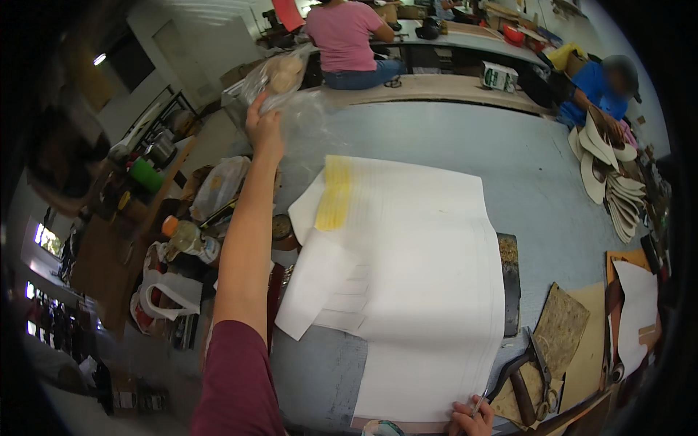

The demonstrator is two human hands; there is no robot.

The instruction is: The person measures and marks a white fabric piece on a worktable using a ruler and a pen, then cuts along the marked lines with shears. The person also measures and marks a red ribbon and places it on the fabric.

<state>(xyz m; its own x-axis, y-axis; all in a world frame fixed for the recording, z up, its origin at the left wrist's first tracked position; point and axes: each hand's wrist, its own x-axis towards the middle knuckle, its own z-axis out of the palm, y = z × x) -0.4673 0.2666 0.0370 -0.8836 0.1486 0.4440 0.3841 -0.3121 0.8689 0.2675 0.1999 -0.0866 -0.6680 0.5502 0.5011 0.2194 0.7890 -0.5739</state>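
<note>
My left arm stretches far out, and my left hand [265,125] is closed on a clear plastic bag [294,93] at the table's far left corner. Round beige pieces [284,71] show inside the bag. At the near edge, my right hand [471,418] is closed around a slim pen-like tool [479,404], beside the lower right corner of a large white paper sheet [429,291]. The sheet carries faint drawn lines and a yellow-coloured patch [334,192] at its upper left. Its left part is irregularly shaped, with small drawn rectangles.
Scissors [539,363] and brown pattern pieces [561,316] lie right of the sheet. A dark block [509,283] touches its right edge. A bottle with an orange cap [190,238] stands left. Stacked pale pieces [624,203] are near a person in blue [598,89]; another person in pink [342,36] sits beyond.
</note>
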